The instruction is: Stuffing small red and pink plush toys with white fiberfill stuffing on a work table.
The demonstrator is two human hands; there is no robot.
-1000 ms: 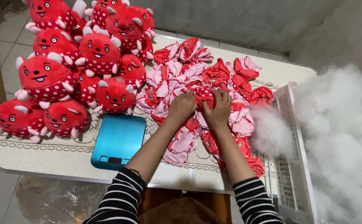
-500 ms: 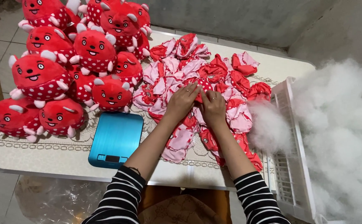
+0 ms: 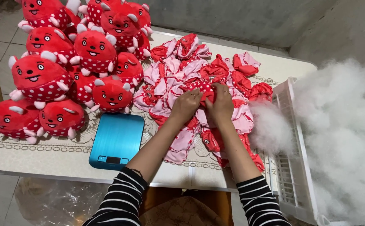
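Red spotted toy skin (image 3: 202,87), both hands gripping

Scale (image 3: 116,141): a flat blue thing; bare table (image 3: 44,155) is seen to its left and in front of it.
Left of and behind the scale: the way is blocked by a heap of red plush toys (image 3: 65,62).
Right of the scale: the table is covered by red and pink cloth skins (image 3: 182,71).
Far right of the scale: the edge is blocked by a white crate (image 3: 293,167) and fluffy stuffing (image 3: 345,134).

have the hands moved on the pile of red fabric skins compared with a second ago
Cannot tell: left hand and right hand keep gripping the same red skin on the pile; the view itself shifts.
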